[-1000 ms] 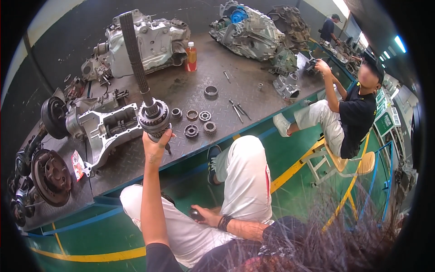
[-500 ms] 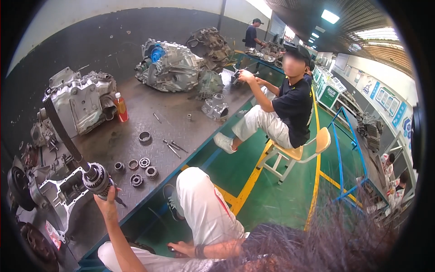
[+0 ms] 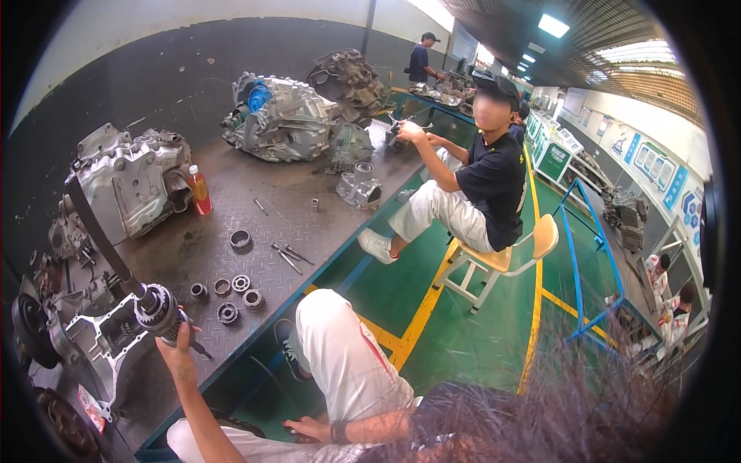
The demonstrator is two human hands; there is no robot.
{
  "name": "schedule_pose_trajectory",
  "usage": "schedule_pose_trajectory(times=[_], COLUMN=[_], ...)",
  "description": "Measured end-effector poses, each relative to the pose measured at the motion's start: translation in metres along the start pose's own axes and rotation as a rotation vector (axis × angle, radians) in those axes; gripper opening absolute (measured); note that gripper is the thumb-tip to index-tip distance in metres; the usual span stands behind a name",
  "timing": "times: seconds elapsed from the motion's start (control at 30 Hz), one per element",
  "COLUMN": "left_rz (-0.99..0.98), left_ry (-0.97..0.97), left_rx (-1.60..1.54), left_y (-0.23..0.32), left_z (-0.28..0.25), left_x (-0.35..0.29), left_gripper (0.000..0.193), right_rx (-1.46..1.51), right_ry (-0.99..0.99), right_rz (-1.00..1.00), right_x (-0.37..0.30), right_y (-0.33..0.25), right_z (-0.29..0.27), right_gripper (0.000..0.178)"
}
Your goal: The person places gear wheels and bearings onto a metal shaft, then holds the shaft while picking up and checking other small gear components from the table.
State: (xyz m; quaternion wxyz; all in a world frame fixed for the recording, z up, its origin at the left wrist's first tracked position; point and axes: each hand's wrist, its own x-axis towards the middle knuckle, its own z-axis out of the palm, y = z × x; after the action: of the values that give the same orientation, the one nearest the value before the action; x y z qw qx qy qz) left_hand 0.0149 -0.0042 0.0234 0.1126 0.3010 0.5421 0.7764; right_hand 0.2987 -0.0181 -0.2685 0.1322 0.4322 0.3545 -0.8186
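At the bench's near left, my left hand (image 3: pixel 177 343) is wrapped round the lower end of a gear shaft (image 3: pixel 157 310), a metal assembly with toothed rings. A long, dark, ribbed band (image 3: pixel 100 231), chain-like, slants up and left from beside the gears. Beneath and left of the shaft lies an open cast-metal housing (image 3: pixel 116 351) with a bright rim. My right hand (image 3: pixel 310 428) is low by my legs, its fingers closed round a small dark thing that I cannot make out. Several loose gears and rings (image 3: pixel 228 312) lie on the bench right of the shaft.
Large gearbox casings (image 3: pixel 131 185) stand along the wall side of the bench (image 3: pixel 224 201), with a bottle of reddish liquid (image 3: pixel 200 190) beside one. Thin rods (image 3: pixel 287 259) lie near the edge. A seated person (image 3: pixel 494 170) handles a metal part farther along.
The whole view has shifted slightly. My left hand still grips the gear shaft, its fingers placed a little differently. My right hand stays low by my legs.
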Motion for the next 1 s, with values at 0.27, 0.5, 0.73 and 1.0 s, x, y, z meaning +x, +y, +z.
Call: schedule_pose_trajectory(times=[0.27, 0.5, 0.73, 1.0], left_rz=[0.010, 0.012, -0.001, 0.006], left_ry=[-0.013, -0.046, -0.053, -0.059], left_rx=[-0.010, -0.014, -0.015, -0.011], left_y=[0.003, 0.009, 0.007, 0.009], left_z=[-0.003, 0.005, 0.008, 0.009], left_x=[-0.002, -0.005, -0.003, -0.004], left_gripper=[0.053, 0.056, 0.056, 0.053], right_rx=[-0.058, -0.034, -0.022, -0.117], right_ry=[0.023, 0.030, -0.008, -0.063], right_rz=[0.015, -0.031, -0.047, -0.072], right_x=[-0.023, -0.009, 0.003, -0.012], right_y=[-0.014, -0.003, 0.005, 0.000], right_z=[0.011, 0.008, 0.001, 0.002], right_gripper=[0.038, 0.039, 0.039, 0.038])
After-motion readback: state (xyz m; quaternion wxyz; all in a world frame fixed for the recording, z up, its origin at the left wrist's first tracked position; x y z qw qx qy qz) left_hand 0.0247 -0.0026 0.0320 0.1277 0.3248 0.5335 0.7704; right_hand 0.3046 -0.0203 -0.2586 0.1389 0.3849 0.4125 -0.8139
